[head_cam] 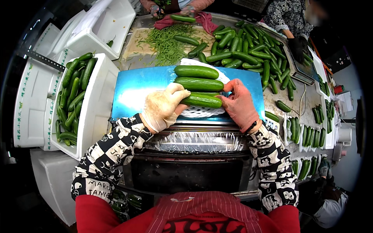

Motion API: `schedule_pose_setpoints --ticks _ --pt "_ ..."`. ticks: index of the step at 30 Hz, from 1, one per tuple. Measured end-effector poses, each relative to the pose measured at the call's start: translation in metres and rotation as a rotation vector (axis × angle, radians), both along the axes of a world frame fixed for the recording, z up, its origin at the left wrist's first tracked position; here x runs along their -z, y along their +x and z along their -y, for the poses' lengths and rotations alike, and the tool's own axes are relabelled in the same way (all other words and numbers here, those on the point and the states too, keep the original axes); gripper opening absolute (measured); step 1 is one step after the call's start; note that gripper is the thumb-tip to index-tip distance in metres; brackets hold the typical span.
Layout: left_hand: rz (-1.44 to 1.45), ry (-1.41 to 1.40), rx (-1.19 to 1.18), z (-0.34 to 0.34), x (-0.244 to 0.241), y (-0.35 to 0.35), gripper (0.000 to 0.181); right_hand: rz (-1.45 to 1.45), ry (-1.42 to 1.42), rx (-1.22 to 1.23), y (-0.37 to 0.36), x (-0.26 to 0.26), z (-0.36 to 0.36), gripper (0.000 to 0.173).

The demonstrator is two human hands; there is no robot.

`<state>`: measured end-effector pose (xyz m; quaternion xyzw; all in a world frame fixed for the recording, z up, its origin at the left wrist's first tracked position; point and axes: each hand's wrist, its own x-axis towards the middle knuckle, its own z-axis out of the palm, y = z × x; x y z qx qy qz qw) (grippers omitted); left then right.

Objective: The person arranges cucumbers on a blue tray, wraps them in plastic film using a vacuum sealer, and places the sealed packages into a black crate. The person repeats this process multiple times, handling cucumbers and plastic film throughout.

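My left hand (161, 106), in a stained whitish glove, holds the left end of the nearest cucumber (202, 100). My right hand (240, 104), in a pink glove, has its thumb and fingers at the right ends of this cucumber and the one behind it. A long cucumber (199, 84) and another cucumber (196, 72) lie in the same row farther back. White foam netting (201, 111) shows beneath the row, partly hidden by it. All this is above a shiny blue plate (137, 81). Clear plastic film (198, 142) stretches across the wrapping machine below the plate.
A white foam box (100, 87) of cucumbers stands at left. Loose cucumbers (247, 49) and green beans (169, 40) cover the table beyond. A scale (303, 72) and packed cucumbers (310, 135) are at right. Other people work at the back and lower right.
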<state>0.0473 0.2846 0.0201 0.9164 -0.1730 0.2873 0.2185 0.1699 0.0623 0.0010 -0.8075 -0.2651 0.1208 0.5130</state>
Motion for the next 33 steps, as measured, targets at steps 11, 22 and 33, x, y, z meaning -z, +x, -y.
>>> schedule_pose_setpoints --ticks 11,22,33 --pt "-0.213 0.232 -0.009 0.000 -0.009 0.007 0.037 -0.056 -0.008 0.018 0.001 -0.003 0.002 0.027" --pt "-0.211 0.063 -0.088 0.002 -0.001 0.003 0.040 0.282 -0.118 -0.256 -0.005 -0.011 0.020 0.021" --pt "-0.216 0.117 -0.082 0.012 0.002 0.002 0.041 -0.024 -0.120 0.024 -0.029 -0.081 0.086 0.021"
